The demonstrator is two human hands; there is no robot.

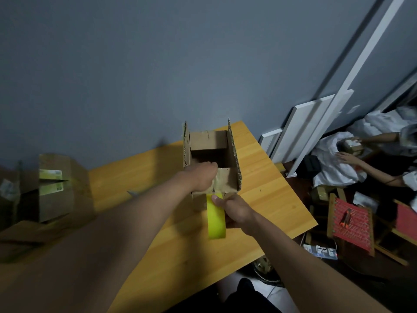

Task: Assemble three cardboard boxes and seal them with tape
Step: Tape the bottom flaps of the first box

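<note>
An open cardboard box (234, 159) stands on the yellow wooden table (270, 195), its two side flaps upright. My left hand (203, 175) presses down on the near flap at the box's front rim, where clear tape lies across the cardboard. My right hand (237, 210) grips a roll of yellow tape (216, 219) just in front of the box, the roll touching its front wall. At the far left stands another cardboard box (54, 188) with yellow-green tape strips on it, blurred.
Flat cardboard (29, 236) lies at the table's left. White boards (304, 129) lean on the grey wall to the right. Another person's hands (347, 157) handle a package over white bags. Red woven stools (352, 222) and a power strip (320, 250) sit on the floor.
</note>
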